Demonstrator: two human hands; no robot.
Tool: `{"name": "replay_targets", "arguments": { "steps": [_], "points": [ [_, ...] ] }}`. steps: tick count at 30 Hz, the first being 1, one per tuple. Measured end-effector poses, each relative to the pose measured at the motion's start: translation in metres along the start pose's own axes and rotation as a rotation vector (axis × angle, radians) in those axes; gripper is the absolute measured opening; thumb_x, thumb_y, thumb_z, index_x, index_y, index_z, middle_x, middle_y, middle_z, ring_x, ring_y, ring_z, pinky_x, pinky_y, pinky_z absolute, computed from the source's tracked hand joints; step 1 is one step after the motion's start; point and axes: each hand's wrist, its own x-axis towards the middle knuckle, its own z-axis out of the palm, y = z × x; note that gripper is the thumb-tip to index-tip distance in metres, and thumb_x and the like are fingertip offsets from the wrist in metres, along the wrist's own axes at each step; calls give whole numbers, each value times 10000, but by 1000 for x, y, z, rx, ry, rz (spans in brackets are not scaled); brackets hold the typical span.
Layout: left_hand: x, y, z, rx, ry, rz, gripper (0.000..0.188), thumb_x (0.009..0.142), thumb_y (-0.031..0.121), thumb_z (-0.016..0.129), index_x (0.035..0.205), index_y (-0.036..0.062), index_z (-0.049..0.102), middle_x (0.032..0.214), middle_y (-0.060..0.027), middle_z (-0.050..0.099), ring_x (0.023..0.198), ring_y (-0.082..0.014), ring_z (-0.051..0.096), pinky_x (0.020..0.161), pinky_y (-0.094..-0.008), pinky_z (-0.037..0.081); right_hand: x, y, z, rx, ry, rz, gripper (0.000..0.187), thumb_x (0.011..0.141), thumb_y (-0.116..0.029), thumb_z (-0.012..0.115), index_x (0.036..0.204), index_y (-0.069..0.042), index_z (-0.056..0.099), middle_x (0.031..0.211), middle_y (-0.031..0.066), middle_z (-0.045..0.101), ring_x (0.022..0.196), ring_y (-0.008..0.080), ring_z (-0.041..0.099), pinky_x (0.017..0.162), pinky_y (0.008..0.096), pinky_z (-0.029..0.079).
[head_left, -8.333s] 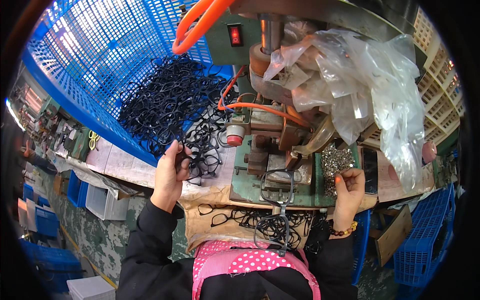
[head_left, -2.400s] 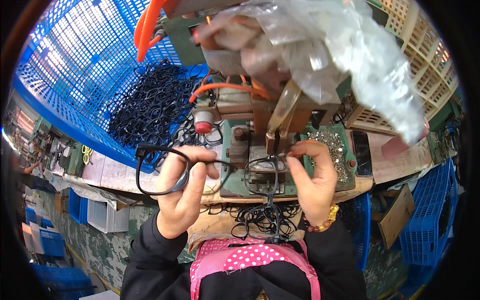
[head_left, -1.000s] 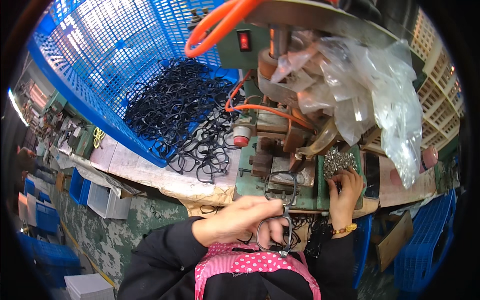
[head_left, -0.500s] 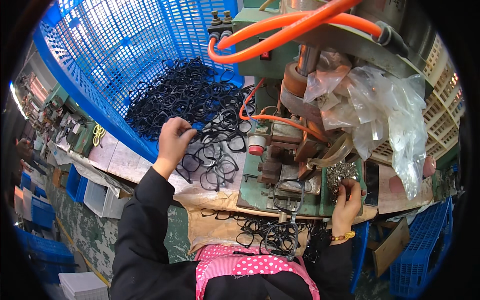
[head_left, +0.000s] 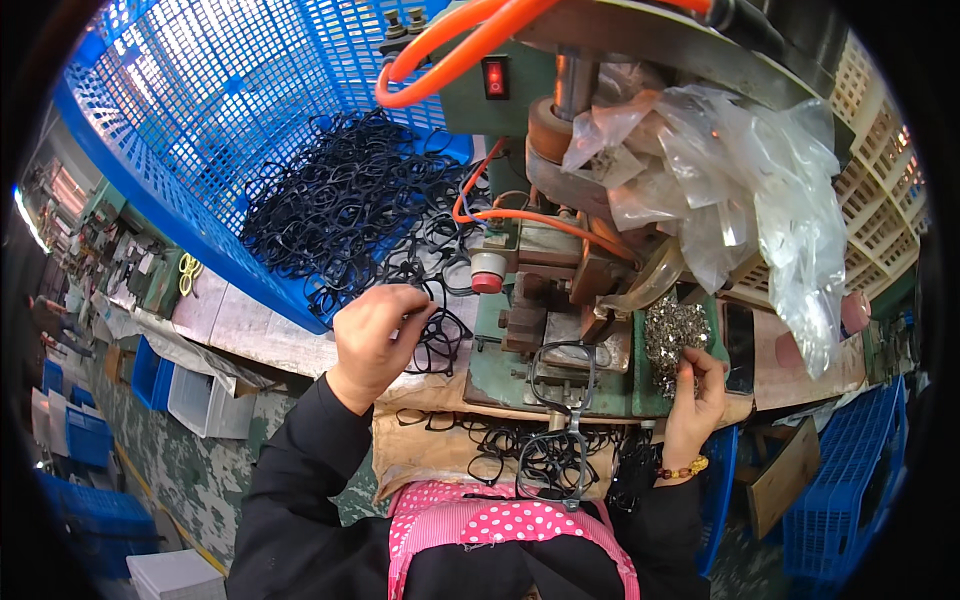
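My left hand [head_left: 380, 340] is closed in front of the blue basket, its fingers curled and the thumb near the index finger. Whatever it may hold is hidden. Right beside its fingertips lie loose black eyeglass frames [head_left: 440, 335]. My right hand [head_left: 700, 395] has thumb and fingers pinched together at the near edge of a heap of small metal parts [head_left: 678, 335] in a green tray. Anything between those fingertips is too small to make out. Between the hands, a dark eyeglass frame [head_left: 582, 415] stands at the front of the green machine [head_left: 490, 375].
The blue basket [head_left: 190, 230] holds a big pile of black eyeglass frames [head_left: 330, 200]. Orange hoses [head_left: 470, 45] arch over the machine, and clear plastic bags [head_left: 720, 190] hang from it. More frames [head_left: 540, 455] lie on brown paper near my apron [head_left: 520, 522].
My left hand has drawn back from the basket pile toward me, its fingers more curled. My right hand stays at the metal parts. The whole view has shifted slightly.
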Motion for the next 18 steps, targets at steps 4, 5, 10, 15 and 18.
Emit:
{"name": "replay_targets", "arguments": {
  "steps": [4, 5, 10, 15, 18],
  "points": [
    [27, -41, -15, 361, 129, 192, 205, 770, -69, 745, 917, 53, 671, 864, -97, 690, 726, -263, 660, 624, -342, 525, 1, -5, -3, -38, -41, -51, 185, 1015, -60, 610, 1162, 43, 657, 1093, 62, 649, 959, 122, 600, 870, 254, 475],
    [31, -48, -20, 327, 181, 122, 192, 789, -80, 739, 916, 45, 667, 868, -102, 687, 722, -252, 656, 621, -330, 521, 1, -8, -3, -26, -49, -50, 180, 1013, -57, 612, 1154, 43, 661, 1089, 62, 650, 963, 126, 598, 875, 258, 471],
    [16, -23, -21, -31, 87, -285, 141, 836, -84, 734, 892, 20, 658, 812, -35, 632, 711, -106, 587, 605, -228, 468, 3, -10, -3, -191, -1, -193, 140, 995, -32, 616, 1101, 41, 671, 1067, 57, 656, 983, 147, 580, 912, 285, 447],
    [-27, 6, 5, -523, -191, -857, 101, 863, 30, 767, 934, 24, 695, 862, 11, 655, 834, -77, 587, 795, -252, 482, 2, -25, 9, -50, -49, -30, 133, 970, 33, 613, 1096, 38, 656, 1039, 37, 633, 955, 117, 580, 889, 247, 453],
    [-47, -9, 22, -690, -22, -901, 118, 878, 17, 750, 994, 4, 736, 1020, -31, 638, 898, -114, 618, 846, -253, 485, 1, -23, 12, 165, -74, 58, 142, 959, 59, 608, 1091, 27, 650, 1030, 31, 627, 948, 106, 581, 878, 240, 452]
  ]
}}
